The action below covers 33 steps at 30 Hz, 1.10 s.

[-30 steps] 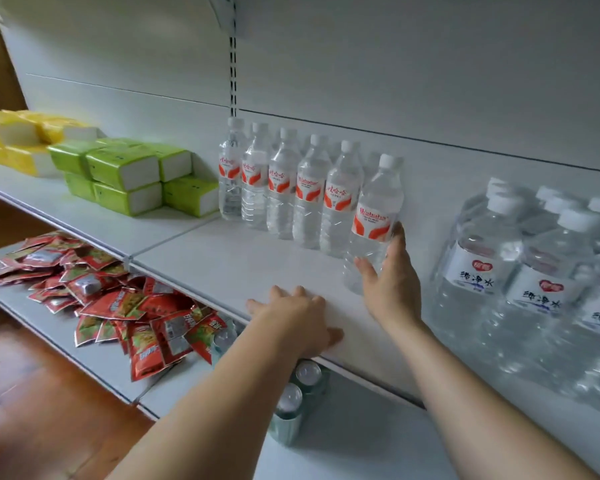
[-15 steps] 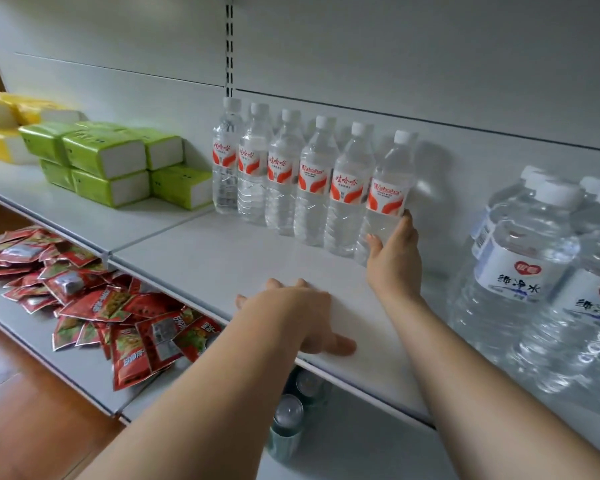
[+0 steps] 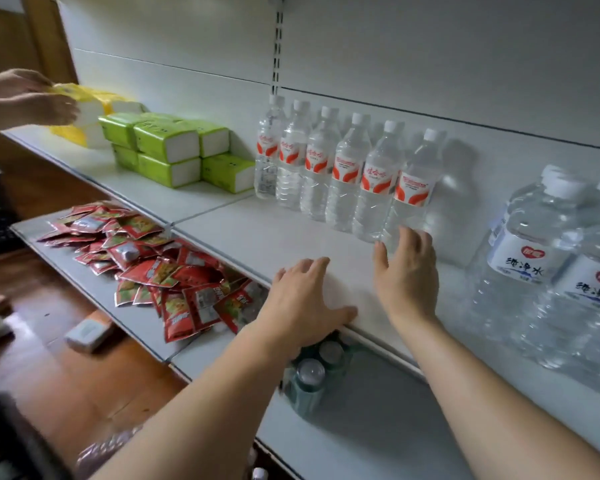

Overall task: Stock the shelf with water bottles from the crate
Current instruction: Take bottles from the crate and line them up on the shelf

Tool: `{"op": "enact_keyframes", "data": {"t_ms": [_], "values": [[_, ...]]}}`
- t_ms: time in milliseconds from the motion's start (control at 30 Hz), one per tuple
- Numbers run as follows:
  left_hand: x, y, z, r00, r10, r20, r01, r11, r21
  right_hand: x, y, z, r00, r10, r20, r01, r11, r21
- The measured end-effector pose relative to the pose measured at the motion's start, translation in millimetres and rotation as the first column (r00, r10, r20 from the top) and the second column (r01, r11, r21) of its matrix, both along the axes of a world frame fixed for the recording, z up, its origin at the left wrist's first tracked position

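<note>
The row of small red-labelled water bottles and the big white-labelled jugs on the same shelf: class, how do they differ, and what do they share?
1. The small bottles are slim and tall; the big jugs are wide and bulky.
2. The small bottles wear red-and-white labels; the big jugs wear white labels with a red heart.
3. The small bottles line up along the back wall; the big jugs sit further right, nearer the front.
Both hold clear water, have white caps and stand upright.
</note>
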State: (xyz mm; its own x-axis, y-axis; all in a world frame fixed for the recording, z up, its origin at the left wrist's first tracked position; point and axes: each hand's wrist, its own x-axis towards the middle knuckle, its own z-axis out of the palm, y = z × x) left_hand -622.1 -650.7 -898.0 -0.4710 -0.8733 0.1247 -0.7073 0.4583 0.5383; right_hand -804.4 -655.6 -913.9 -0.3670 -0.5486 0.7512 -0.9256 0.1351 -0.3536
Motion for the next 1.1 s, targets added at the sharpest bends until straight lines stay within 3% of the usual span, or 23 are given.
{"op": "enact_keyframes", "data": {"t_ms": [100, 267, 400, 500, 600, 700, 833, 1100], "values": [[51, 30, -10, 0.95, 0.107, -0.294, -0.11, 0.994, 0.008, 53, 33, -2, 0.968, 0.237, -0.08, -0.24, 0.97, -0.028], [144, 84, -57, 0.878, 0.279, -0.389, -0.295, 0.955, 0.019, 157, 79, -24, 0.845, 0.534, 0.019, -0.534, 0.845, 0.012], [220, 128, -99, 0.786, 0.474, -0.397, -0.463, 0.877, 0.13, 237, 119, -65, 0.703, 0.701, 0.124, -0.712, 0.692, 0.122], [273, 160, -133, 0.655, 0.66, -0.367, -0.616, 0.748, 0.248, 291, 145, -97, 0.569, 0.806, 0.165, -0.819, 0.536, 0.205], [314, 187, -167, 0.604, 0.769, -0.208, -0.69, 0.636, 0.347, 335, 165, -127, 0.462, 0.864, 0.201, -0.869, 0.395, 0.297], [345, 211, -201, 0.558, 0.829, -0.041, -0.759, 0.53, 0.377, 369, 177, -159, 0.437, 0.815, 0.381, -0.832, 0.206, 0.515], [375, 233, -251, 0.477, 0.846, 0.239, -0.821, 0.331, 0.466, 397, 185, -208, 0.553, 0.629, 0.546, -0.703, 0.0, 0.711], [387, 238, -281, 0.422, 0.87, 0.255, -0.809, 0.234, 0.539, 444, 210, -263, 0.527, 0.454, 0.718, -0.663, -0.309, 0.682]]}}
